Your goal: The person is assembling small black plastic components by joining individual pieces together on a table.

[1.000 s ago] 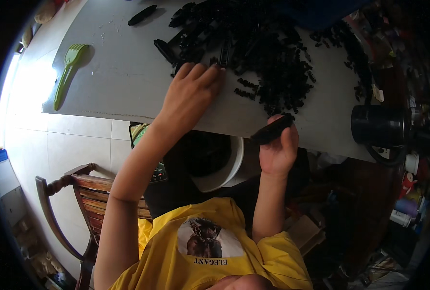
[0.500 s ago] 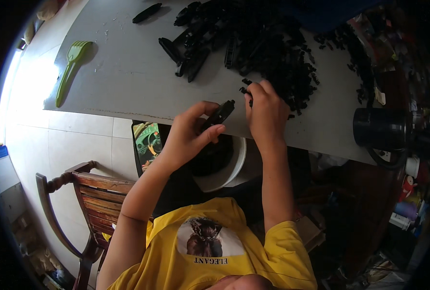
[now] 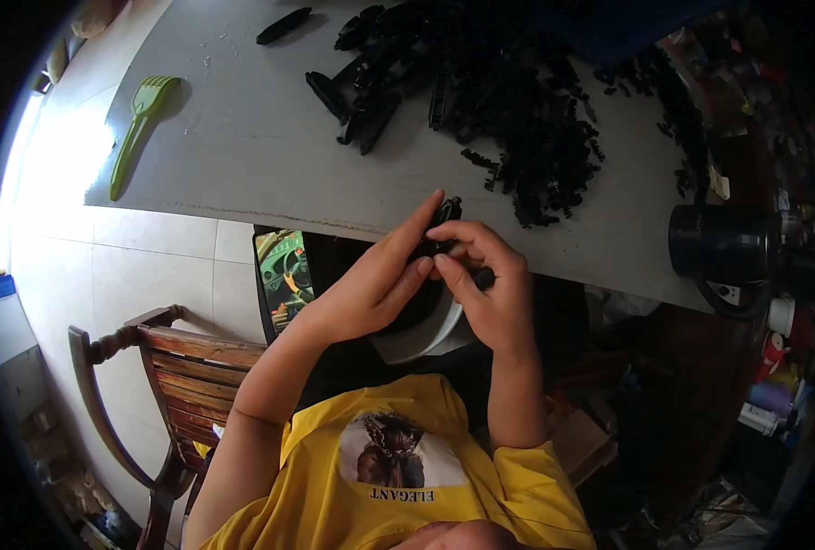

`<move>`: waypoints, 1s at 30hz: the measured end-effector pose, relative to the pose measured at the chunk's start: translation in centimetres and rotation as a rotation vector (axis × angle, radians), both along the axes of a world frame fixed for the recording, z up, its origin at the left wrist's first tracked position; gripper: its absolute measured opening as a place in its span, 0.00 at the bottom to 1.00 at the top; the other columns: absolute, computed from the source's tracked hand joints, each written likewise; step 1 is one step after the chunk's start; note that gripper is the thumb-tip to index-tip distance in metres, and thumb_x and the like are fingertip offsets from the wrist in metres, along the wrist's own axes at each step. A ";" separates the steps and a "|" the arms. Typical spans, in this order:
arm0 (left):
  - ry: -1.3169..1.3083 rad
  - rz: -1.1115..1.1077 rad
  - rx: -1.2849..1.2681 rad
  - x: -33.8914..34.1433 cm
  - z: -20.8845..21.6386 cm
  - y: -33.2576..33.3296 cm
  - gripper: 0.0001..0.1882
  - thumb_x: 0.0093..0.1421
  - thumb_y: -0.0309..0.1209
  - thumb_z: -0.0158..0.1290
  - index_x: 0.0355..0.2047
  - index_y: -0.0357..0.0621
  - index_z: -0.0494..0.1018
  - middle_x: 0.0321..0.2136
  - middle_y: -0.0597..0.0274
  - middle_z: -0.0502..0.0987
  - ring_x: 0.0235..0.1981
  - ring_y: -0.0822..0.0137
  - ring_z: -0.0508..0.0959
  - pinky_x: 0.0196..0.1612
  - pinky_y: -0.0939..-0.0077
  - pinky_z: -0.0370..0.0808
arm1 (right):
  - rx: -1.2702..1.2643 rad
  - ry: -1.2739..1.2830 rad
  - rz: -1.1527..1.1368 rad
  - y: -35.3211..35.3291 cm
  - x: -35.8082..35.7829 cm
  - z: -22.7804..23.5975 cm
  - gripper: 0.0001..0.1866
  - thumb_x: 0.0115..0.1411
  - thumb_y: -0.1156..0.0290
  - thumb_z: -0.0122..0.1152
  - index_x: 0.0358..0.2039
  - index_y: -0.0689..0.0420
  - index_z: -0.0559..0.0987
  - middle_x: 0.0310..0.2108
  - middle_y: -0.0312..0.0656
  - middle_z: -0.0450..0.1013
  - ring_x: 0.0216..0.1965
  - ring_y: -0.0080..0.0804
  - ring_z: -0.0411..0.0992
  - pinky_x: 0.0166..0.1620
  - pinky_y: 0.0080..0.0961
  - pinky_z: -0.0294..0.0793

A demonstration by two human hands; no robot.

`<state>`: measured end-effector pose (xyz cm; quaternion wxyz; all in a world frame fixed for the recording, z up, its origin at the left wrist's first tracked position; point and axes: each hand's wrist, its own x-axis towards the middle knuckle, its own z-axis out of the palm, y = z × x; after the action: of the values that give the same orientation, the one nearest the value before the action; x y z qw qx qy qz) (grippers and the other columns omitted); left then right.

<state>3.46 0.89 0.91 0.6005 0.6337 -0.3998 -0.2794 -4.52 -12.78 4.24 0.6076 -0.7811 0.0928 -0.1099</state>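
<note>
A long black plastic part (image 3: 448, 210) is in my left hand (image 3: 366, 286), with its tip showing past my fingers over the table's front edge. My right hand (image 3: 499, 289) is closed against the same part, thumb and fingers pinching at its side. Between the fingertips any small piece is too hidden to make out. A dark rounded end (image 3: 484, 278) sticks out by my right palm. Beyond my hands lies a heap of small black clip-like pieces (image 3: 545, 179). Several similar long black parts (image 3: 371, 110) are piled to its left and behind it.
A green rake-shaped hand tool (image 3: 137, 128) lies on the grey table (image 3: 242, 156) at the left. Under the front edge, between my arms, stands a white-rimmed bucket (image 3: 442, 332). A dark cylindrical container (image 3: 719, 242) is at the right, a wooden chair (image 3: 196, 367) at the left.
My right hand has come back from the heap of small pieces to the long black part in my left hand. My left hand has turned and straightened its fingers along the part.
</note>
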 end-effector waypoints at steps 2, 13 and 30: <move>-0.119 0.016 -0.017 -0.2 -0.2 0.1 0.32 0.59 0.21 0.41 0.62 0.34 0.43 0.56 0.40 0.58 0.56 0.48 0.63 0.56 0.69 0.59 | 0.127 0.064 -0.079 0.0 -0.2 0.2 0.09 0.53 0.77 0.58 0.35 0.63 0.73 0.24 0.34 0.71 0.22 0.14 0.66 0.26 0.11 0.63; 0.007 -0.072 0.028 -0.9 0.7 0.3 0.31 0.57 0.23 0.42 0.62 0.42 0.50 0.26 0.57 0.71 0.25 0.68 0.70 0.37 0.77 0.69 | 0.477 0.130 -0.087 -0.6 -1.5 -1.7 0.09 0.50 0.72 0.64 0.28 0.58 0.71 0.19 0.32 0.67 0.19 0.16 0.64 0.22 0.12 0.60; -0.980 0.732 0.684 9.2 0.3 -1.3 0.13 0.50 0.33 0.56 0.34 0.46 0.66 0.29 0.62 0.70 0.35 0.60 0.74 0.30 0.67 0.71 | -1.247 0.300 -0.282 -4.6 4.7 -2.1 0.07 0.47 0.76 0.60 0.30 0.56 0.77 0.31 0.37 0.73 0.27 0.36 0.73 0.31 0.28 0.72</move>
<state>12.64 -0.38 1.17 0.1734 0.9340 -0.2750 0.1483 0.20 -17.41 2.15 0.0009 -0.9740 0.1969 -0.1117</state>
